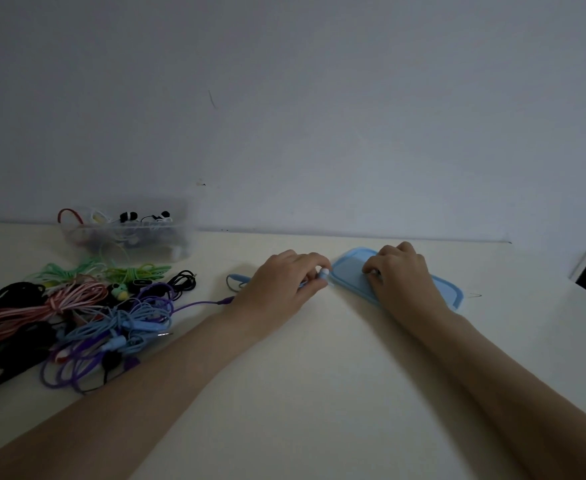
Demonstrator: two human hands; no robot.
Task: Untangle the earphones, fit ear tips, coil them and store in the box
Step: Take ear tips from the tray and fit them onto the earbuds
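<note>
1. Dim bluish wall, matte and faintly scuffed, rises behind a smooth cream worktop that fills the lower half of the view.
2. At the back left, against the wall, stands a clear plastic box, rectangular with rounded corners; coiled earphones with black-and-white buds lie in it, and a red loop pokes over its left rim.
3. In front of the box sprawls a tangled pile of earphones: thin rubbery cords in green, pink-and-white stripe, black, light blue and purple, with one purple plug trailing toward my left wrist.
4. My left hand lies knuckles-up on the worktop, forearm stretched in from the lower left. Its grip is closed on a light blue earbud, pinched between thumb and fingertips so the pale rounded end sticks out to the right.
5. A short loop of that earbud's blue cord shows on the worktop just left of this hand.
6. A flat blue lid, soft-cornered with a raised rim, lies just right of the earbud.
7. My right hand rests on the lid, knuckles up, fingers curled down onto its surface. Something small and pale shows at the fingertips, too small to identify, so I cannot tell whether this grip holds anything.
</note>
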